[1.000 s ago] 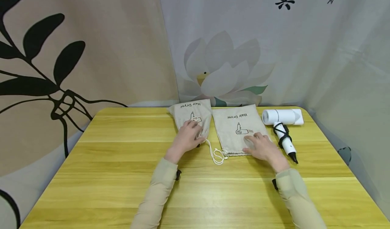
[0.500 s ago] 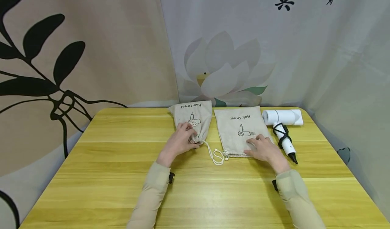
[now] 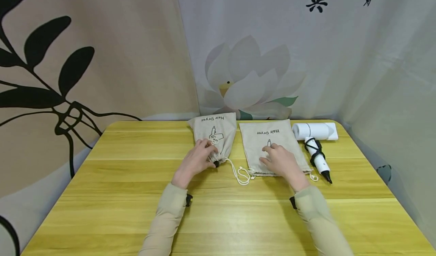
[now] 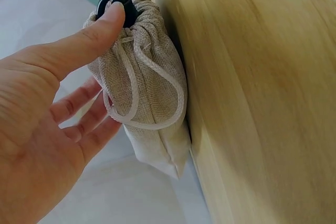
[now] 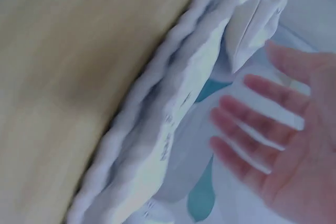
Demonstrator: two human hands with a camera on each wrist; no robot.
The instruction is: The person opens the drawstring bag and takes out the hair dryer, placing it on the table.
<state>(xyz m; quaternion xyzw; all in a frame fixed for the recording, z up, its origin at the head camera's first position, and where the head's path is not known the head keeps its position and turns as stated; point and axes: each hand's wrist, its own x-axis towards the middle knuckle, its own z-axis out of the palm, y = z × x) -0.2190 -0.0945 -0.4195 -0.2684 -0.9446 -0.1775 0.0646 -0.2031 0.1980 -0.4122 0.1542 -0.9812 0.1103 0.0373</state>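
Note:
At the far middle of the table lies a filled drawstring bag (image 3: 225,125) printed "Hair Dryer", its mouth gathered. My left hand (image 3: 195,159) is at that mouth, thumb against a black looped piece (image 4: 126,11) that sticks out. Its other fingers reach along the bag's side by a white cord loop (image 4: 176,95). My right hand (image 3: 281,160) hovers over a flatter drawstring bag (image 3: 250,144) with the same print. Its fingers (image 5: 257,106) are spread and hold nothing. In the right wrist view this bag's mouth (image 5: 152,108) looks parted; its inside is hidden.
Right of the bags lies a white hair dryer (image 3: 315,130), a black cord wound round its handle. A white drawstring (image 3: 241,176) trails between the bags on the wooden table (image 3: 218,218). A printed curtain (image 3: 136,59) hangs behind the table's far edge.
My left hand has drawn back a little from on top of the filled bag to its mouth, uncovering the black piece. My right hand has moved left over the flatter bag.

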